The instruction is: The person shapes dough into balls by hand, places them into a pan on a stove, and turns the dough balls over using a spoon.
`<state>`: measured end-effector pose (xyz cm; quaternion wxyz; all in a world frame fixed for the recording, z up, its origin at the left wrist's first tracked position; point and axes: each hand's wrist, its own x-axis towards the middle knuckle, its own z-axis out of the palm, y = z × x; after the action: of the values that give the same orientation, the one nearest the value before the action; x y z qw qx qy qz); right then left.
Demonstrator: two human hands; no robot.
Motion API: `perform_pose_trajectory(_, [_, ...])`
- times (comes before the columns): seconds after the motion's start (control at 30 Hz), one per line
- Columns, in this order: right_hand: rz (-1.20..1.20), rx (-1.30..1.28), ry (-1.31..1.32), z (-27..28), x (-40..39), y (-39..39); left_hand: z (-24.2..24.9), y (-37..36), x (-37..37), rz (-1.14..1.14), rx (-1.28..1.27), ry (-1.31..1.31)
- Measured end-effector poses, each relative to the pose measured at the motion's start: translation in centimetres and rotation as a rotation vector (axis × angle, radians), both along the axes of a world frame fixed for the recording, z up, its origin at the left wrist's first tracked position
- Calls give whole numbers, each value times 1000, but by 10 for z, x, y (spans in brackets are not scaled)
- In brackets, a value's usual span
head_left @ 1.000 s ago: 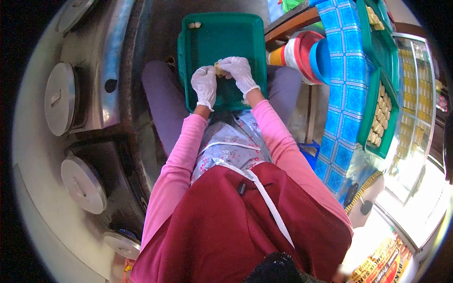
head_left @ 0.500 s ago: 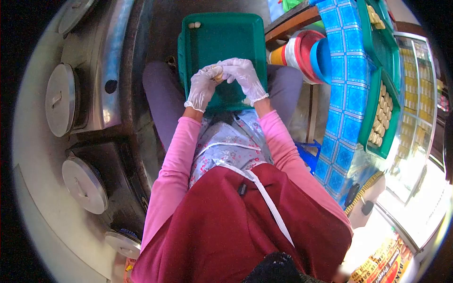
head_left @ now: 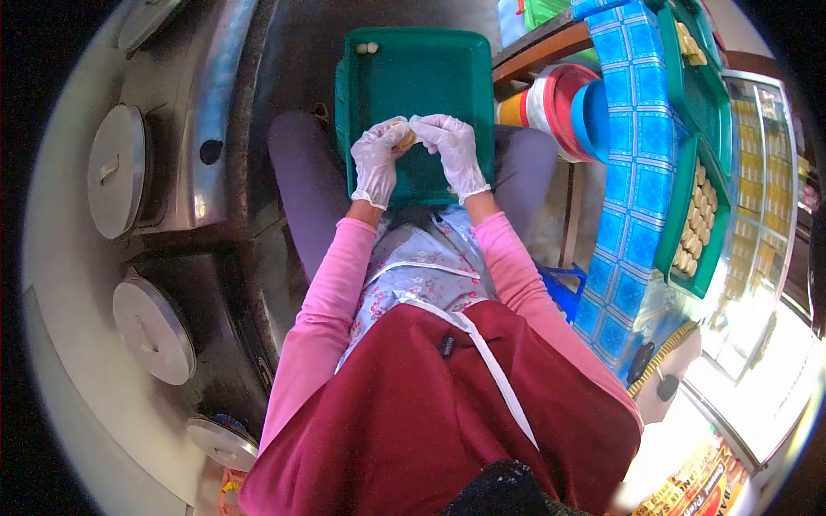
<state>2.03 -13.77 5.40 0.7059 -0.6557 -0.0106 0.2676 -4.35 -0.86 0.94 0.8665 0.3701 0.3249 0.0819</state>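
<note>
A green tray point(head_left: 422, 69) rests on my lap, with two small pale dough pieces point(head_left: 366, 48) side by side in its far left corner. Over the tray's near half, my left hand point(head_left: 376, 159), in a thin white glove, is closed around a small tan dough piece point(head_left: 404, 138). My right hand point(head_left: 452, 150), gloved too, has its fingers pinched together at the right side of that piece. The fingertips of both hands meet or nearly meet, and the glove hides part of the dough. A small pale bit lies near my right wrist on the tray.
Metal lids point(head_left: 117, 172) cover pots along the left. On the right, a blue checkered cloth point(head_left: 632, 129) bears green trays, one point(head_left: 667, 249) with several pale dough pieces. Round red and blue containers point(head_left: 590, 120) stand beyond my right knee.
My hands have drawn slightly apart from their overlapping hold, and more of the dough piece shows at my left fingers. The whole view has shifted a little.
</note>
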Motion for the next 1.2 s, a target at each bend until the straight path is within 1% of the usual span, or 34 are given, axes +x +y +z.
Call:
perform_pose_trajectory(0.03, [-26,-51,-70,6,-6,3,0,-2,0,57,-18,32])
perform_pose_trajectory(0.1, [-32,-145,-382,-9,-20,7,-1,-5,0,86,-84,54])
perform_pose_trajectory(0.13, [130,-350,-995,-11,-19,4,-3,-7,-1,100,-119,68])
perform_pose_trajectory(0.2, [217,-677,-962,-15,-31,-2,-6,-10,1,36,-106,22])
perform_pose_trajectory(0.23, [260,-841,-934,-5,-40,-2,-8,-12,0,3,-100,4])
perform_pose_trajectory(0.27, [273,-809,-926,0,-43,-7,17,-16,-1,29,-75,64])
perform_pose_trajectory(0.37, [9,-327,-755,17,-44,-18,6,-9,-8,-131,-205,-87])
perform_pose_trajectory(0.4, [-104,-140,-555,29,-44,-22,-1,-2,-11,-263,-162,-147])
perform_pose_trajectory(0.43, [-243,-22,-255,33,-42,-24,9,-5,-11,-247,-192,-124])
perform_pose_trajectory(0.5, [-112,-246,-285,41,-30,-29,41,-13,-13,-227,-255,-75])
perform_pose_trajectory(0.53, [-104,-113,-137,30,-25,-31,43,-14,-12,-273,-313,-125])
perform_pose_trajectory(0.6, [-73,156,163,1,-17,-31,45,-17,-13,-294,-252,-154])
perform_pose_trajectory(0.63, [-92,146,158,4,-18,-29,46,-17,-15,-296,-219,-165])
perform_pose_trajectory(0.7, [-118,135,153,8,-18,-22,47,-19,-17,-278,-154,-107])
perform_pose_trajectory(0.73, [-96,101,72,11,-19,-21,48,-20,-17,-271,-120,-79])
perform_pose_trajectory(0.83, [-137,-9,-241,7,-30,-19,50,-23,-16,-206,-139,-41])
perform_pose_trajectory(0.87, [-64,-301,-869,5,-33,-21,46,-21,-16,-197,-155,-48])
perform_pose_trajectory(0.93, [18,-517,-1183,14,-32,-30,36,-21,-18,-173,-196,-60])
perform_pose_trajectory(0.97, [65,-624,-1339,22,-32,-33,40,-21,-18,-172,-227,-45])
perform_pose_trajectory(1.0, [85,-660,-1371,29,-33,-35,45,-20,-17,-171,-255,-29])
perform_pose_trajectory(1.03, [31,-448,-1072,37,-39,-34,48,-20,-18,-171,-284,-12])
perform_pose_trajectory(1.1, [-73,-38,-464,50,-49,-30,49,-18,-16,-264,-300,-71])
perform_pose_trajectory(1.13, [-97,-182,-604,38,-40,-35,49,-18,-15,-312,-308,-101])
perform_pose_trajectory(1.2, [67,-250,-790,21,-32,-43,59,-24,-13,-242,-281,-101])
